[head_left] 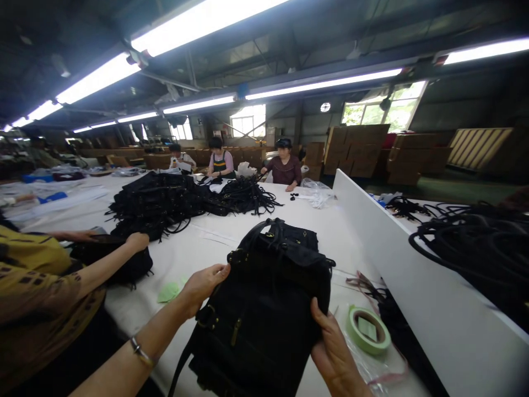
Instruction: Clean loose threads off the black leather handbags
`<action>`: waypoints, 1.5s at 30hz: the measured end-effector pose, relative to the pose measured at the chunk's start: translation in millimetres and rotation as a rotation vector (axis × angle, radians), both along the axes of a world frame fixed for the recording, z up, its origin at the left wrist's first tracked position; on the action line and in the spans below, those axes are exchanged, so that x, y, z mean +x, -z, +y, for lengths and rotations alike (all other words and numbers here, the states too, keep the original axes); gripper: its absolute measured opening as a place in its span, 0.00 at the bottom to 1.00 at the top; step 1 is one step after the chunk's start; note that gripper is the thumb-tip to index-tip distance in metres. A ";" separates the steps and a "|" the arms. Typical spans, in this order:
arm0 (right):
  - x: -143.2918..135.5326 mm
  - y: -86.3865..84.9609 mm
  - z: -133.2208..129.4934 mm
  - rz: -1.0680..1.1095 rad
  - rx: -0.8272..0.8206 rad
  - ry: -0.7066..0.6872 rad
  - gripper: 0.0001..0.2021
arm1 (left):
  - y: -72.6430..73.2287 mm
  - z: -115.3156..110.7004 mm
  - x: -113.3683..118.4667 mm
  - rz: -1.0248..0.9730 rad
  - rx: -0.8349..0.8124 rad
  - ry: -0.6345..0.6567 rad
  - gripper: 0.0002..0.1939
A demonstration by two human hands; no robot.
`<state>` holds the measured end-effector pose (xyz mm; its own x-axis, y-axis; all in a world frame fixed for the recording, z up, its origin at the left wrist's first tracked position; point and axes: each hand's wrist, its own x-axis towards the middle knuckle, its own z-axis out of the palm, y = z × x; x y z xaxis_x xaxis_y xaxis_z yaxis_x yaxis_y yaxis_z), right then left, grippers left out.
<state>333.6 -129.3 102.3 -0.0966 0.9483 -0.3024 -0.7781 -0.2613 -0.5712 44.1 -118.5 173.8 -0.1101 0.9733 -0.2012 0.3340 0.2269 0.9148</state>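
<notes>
Centrally, both hands grip a black canvas backpack with brass buckles (264, 309) on the white table (198, 248): left hand (202, 286) at its left side, right hand (330, 347) lower right; no legible writing.

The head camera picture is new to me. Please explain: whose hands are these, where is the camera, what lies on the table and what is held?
There is no machine here. The camera sits on a person's head and looks forward and down. That person's left hand and right hand grip a black backpack from both sides, on a white table. Beside it lie a green tape roll and a green paper piece. Farther back is a pile of black bags and straps. The sleeve at the left belongs to a co-worker, who handles another black bag. Three more people sit at the far end.
</notes>
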 end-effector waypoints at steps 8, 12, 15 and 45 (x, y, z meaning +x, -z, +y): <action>6.2 15.3 0.6 -0.130 -0.062 -0.018 0.32 | 17.7 10.5 13.0 -0.288 -0.096 -0.023 0.22; 13.4 16.1 4.4 -0.136 -0.086 -0.063 0.30 | 11.8 18.5 16.0 -0.457 -0.129 -0.020 0.16; 19.6 23.2 7.0 -0.217 -0.073 -0.117 0.31 | 9.8 19.8 22.2 -0.432 -0.102 -0.039 0.14; 21.6 30.1 -58.8 -1.726 0.658 -0.210 0.13 | -8.0 -2.1 41.4 0.223 0.093 0.127 0.19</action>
<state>355.2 -188.1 72.2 -0.2372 0.9539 0.1839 0.7139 0.2995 -0.6329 85.5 -120.6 181.8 -0.0178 0.9954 -0.0944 0.5500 0.0886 0.8304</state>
